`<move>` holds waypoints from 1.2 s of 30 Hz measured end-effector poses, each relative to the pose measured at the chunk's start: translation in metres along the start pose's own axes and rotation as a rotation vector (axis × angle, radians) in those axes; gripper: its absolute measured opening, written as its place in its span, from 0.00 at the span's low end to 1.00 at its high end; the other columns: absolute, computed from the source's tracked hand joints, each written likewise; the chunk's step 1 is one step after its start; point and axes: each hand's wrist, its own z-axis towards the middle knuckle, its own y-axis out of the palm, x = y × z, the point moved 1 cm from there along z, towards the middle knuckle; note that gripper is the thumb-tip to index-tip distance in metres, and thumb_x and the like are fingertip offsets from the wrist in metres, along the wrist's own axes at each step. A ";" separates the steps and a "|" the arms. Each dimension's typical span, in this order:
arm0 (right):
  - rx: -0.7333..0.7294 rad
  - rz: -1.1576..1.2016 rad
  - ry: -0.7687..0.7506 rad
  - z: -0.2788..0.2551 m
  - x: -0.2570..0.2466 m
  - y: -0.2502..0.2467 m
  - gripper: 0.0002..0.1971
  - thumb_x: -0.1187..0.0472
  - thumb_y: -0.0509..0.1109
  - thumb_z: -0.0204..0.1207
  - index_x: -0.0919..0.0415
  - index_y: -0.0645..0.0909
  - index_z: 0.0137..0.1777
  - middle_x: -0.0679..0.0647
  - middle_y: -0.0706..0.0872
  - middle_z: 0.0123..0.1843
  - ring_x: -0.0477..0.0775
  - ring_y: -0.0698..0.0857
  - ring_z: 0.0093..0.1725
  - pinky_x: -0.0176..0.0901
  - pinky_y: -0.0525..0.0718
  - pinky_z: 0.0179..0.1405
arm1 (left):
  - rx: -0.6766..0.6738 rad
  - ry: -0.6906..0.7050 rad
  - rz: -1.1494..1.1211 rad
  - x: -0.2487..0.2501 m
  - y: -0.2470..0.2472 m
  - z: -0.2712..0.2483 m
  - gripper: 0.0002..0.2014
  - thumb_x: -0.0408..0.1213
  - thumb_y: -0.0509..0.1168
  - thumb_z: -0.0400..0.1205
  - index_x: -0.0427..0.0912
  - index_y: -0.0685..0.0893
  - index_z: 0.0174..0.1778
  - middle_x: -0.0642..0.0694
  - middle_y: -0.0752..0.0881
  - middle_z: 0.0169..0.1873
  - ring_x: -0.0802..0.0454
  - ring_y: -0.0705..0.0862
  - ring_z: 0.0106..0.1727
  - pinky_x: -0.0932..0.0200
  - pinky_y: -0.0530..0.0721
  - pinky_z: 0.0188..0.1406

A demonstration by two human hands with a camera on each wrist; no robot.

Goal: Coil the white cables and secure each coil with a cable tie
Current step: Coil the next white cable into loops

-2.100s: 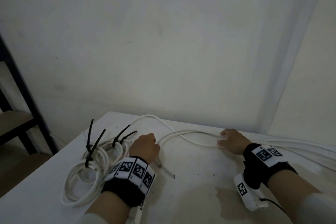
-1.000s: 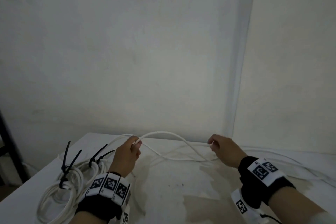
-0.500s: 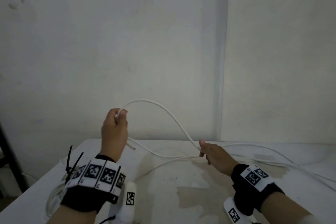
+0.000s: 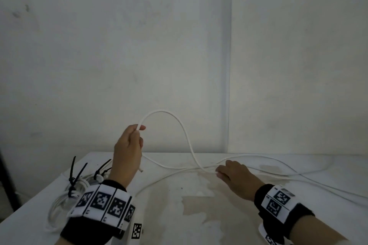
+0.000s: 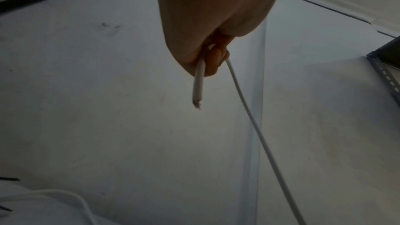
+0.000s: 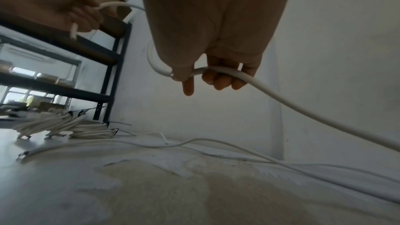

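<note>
My left hand [image 4: 130, 145] is raised above the table and grips a white cable [image 4: 179, 123] near its cut end [image 5: 197, 90], which hangs below the fist. From there the cable arches up and drops to my right hand [image 4: 232, 173], low over the table, whose fingers [image 6: 218, 79] curl round it. Beyond the right hand the cable [image 6: 303, 109] trails off to the right. Several finished white coils [image 4: 63, 195] with black cable ties [image 4: 76, 173] lie at the table's left, partly hidden by my left wrist.
More loose white cables [image 4: 298, 175] run across the stained white table [image 4: 189, 215] toward the right. A wall corner [image 4: 229, 65] stands behind the table. A dark metal shelf rack [image 6: 103, 61] is at the left.
My left hand has lifted the cable end from the table to well above it, forming a tall arch. My right hand slid along the cable and stays low near the tabletop.
</note>
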 end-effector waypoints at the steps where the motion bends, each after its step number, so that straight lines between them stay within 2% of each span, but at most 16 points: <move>1: -0.018 -0.007 -0.024 -0.001 -0.003 -0.002 0.43 0.35 0.29 0.62 0.56 0.78 0.59 0.52 0.71 0.45 0.55 0.73 0.44 0.44 0.62 0.44 | -0.017 0.016 0.017 0.000 0.002 -0.003 0.14 0.31 0.49 0.85 0.48 0.79 0.46 0.46 0.69 0.25 0.57 0.65 0.22 0.57 0.64 0.27; 4: 0.011 -0.151 -0.034 -0.006 -0.004 -0.010 0.22 0.47 0.47 0.75 0.46 0.85 0.39 0.44 0.77 0.31 0.45 0.79 0.27 0.36 0.63 0.27 | -0.040 0.043 0.069 0.001 0.006 -0.011 0.13 0.33 0.49 0.86 0.47 0.78 0.53 0.45 0.71 0.27 0.51 0.67 0.26 0.56 0.67 0.29; 5: 0.079 -0.163 -0.054 -0.008 -0.006 -0.010 0.22 0.51 0.48 0.80 0.45 0.86 0.42 0.44 0.78 0.31 0.44 0.80 0.27 0.36 0.63 0.28 | -0.038 0.051 0.087 0.001 0.007 -0.014 0.12 0.34 0.49 0.86 0.46 0.78 0.54 0.45 0.71 0.27 0.50 0.67 0.27 0.56 0.67 0.29; 6: 0.089 -0.131 -0.069 -0.011 -0.009 -0.011 0.21 0.56 0.47 0.84 0.48 0.84 0.52 0.47 0.81 0.38 0.48 0.82 0.34 0.36 0.65 0.34 | -0.032 0.057 0.102 -0.001 0.008 -0.016 0.12 0.34 0.49 0.87 0.46 0.78 0.56 0.45 0.72 0.27 0.50 0.68 0.27 0.56 0.68 0.29; 8: 0.105 -0.033 -0.090 -0.009 -0.011 -0.012 0.15 0.62 0.49 0.86 0.51 0.71 0.67 0.55 0.81 0.53 0.57 0.78 0.49 0.40 0.64 0.45 | -0.022 0.054 0.112 -0.003 0.010 -0.018 0.13 0.34 0.49 0.87 0.44 0.78 0.59 0.45 0.73 0.26 0.50 0.69 0.27 0.54 0.69 0.30; 10: 0.167 0.077 -0.122 -0.005 -0.009 -0.010 0.18 0.70 0.65 0.77 0.48 0.67 0.59 0.55 0.81 0.47 0.56 0.77 0.40 0.41 0.69 0.40 | -0.022 0.056 0.118 -0.005 0.013 -0.019 0.14 0.35 0.49 0.87 0.42 0.77 0.62 0.46 0.73 0.26 0.50 0.70 0.28 0.54 0.70 0.31; 12: 0.177 0.008 -0.130 -0.001 -0.008 -0.001 0.28 0.76 0.75 0.57 0.48 0.67 0.48 0.47 0.79 0.34 0.49 0.76 0.27 0.35 0.68 0.26 | -0.030 0.072 0.133 -0.006 0.016 -0.021 0.14 0.35 0.50 0.86 0.42 0.77 0.62 0.46 0.74 0.27 0.50 0.71 0.28 0.55 0.70 0.31; 16: 0.240 -0.179 -0.191 0.012 -0.012 -0.001 0.24 0.74 0.46 0.53 0.45 0.64 0.43 0.41 0.77 0.29 0.43 0.72 0.26 0.31 0.59 0.27 | -0.066 0.137 0.209 -0.010 0.022 -0.028 0.13 0.34 0.51 0.86 0.40 0.77 0.62 0.46 0.74 0.26 0.55 0.70 0.25 0.66 0.70 0.26; 18: 0.267 -0.204 -0.240 0.018 -0.015 0.002 0.24 0.73 0.42 0.52 0.45 0.64 0.41 0.41 0.77 0.28 0.42 0.64 0.31 0.31 0.59 0.27 | -0.108 0.164 0.252 -0.013 0.024 -0.032 0.14 0.34 0.52 0.86 0.38 0.77 0.64 0.46 0.74 0.26 0.55 0.70 0.26 0.69 0.70 0.27; 21: 0.292 -0.221 -0.372 0.019 -0.024 0.007 0.26 0.72 0.43 0.54 0.43 0.72 0.41 0.40 0.78 0.28 0.43 0.61 0.34 0.29 0.64 0.22 | -0.180 0.149 0.296 -0.020 0.024 -0.035 0.15 0.35 0.52 0.86 0.39 0.77 0.66 0.46 0.77 0.29 0.56 0.72 0.28 0.71 0.71 0.29; 23: 0.372 -0.208 -0.458 0.014 -0.030 0.006 0.28 0.71 0.45 0.55 0.43 0.82 0.36 0.39 0.79 0.29 0.42 0.62 0.35 0.28 0.69 0.23 | -0.223 0.131 0.314 -0.025 0.023 -0.036 0.16 0.35 0.51 0.86 0.41 0.76 0.68 0.39 0.82 0.37 0.56 0.75 0.32 0.73 0.71 0.31; 25: 0.411 -0.151 -0.525 0.013 -0.037 0.000 0.28 0.72 0.46 0.57 0.46 0.85 0.36 0.41 0.80 0.31 0.43 0.63 0.36 0.28 0.72 0.24 | -0.263 0.123 0.338 -0.030 0.023 -0.039 0.17 0.34 0.52 0.86 0.40 0.77 0.68 0.37 0.85 0.44 0.55 0.78 0.37 0.76 0.72 0.34; 28: 0.422 -0.060 -0.573 0.015 -0.044 -0.016 0.26 0.78 0.52 0.59 0.52 0.86 0.40 0.46 0.81 0.32 0.45 0.63 0.35 0.32 0.75 0.23 | -0.361 0.120 0.420 -0.037 0.027 -0.045 0.14 0.33 0.54 0.85 0.42 0.80 0.62 0.53 0.81 0.38 0.62 0.76 0.32 0.75 0.72 0.33; 32: 0.413 0.003 -0.595 0.018 -0.049 -0.036 0.20 0.79 0.63 0.61 0.56 0.85 0.45 0.48 0.81 0.32 0.46 0.64 0.36 0.35 0.76 0.26 | -0.535 0.035 0.456 -0.043 0.034 -0.055 0.12 0.42 0.53 0.83 0.57 0.82 0.45 0.57 0.85 0.36 0.59 0.81 0.39 0.66 0.75 0.40; 34: 0.358 0.059 -0.575 0.014 -0.051 -0.045 0.16 0.75 0.60 0.68 0.57 0.84 0.44 0.48 0.83 0.33 0.45 0.67 0.36 0.37 0.78 0.28 | -0.567 -0.014 0.420 -0.041 0.035 -0.059 0.15 0.43 0.52 0.81 0.59 0.81 0.34 0.58 0.86 0.30 0.59 0.82 0.36 0.62 0.78 0.41; 36: 0.280 0.152 -0.474 0.012 -0.051 -0.051 0.16 0.72 0.53 0.75 0.62 0.82 0.48 0.51 0.81 0.36 0.47 0.70 0.39 0.45 0.78 0.35 | -0.554 -0.074 0.332 -0.038 0.037 -0.064 0.18 0.38 0.53 0.84 0.54 0.84 0.33 0.61 0.85 0.25 0.63 0.81 0.32 0.69 0.76 0.36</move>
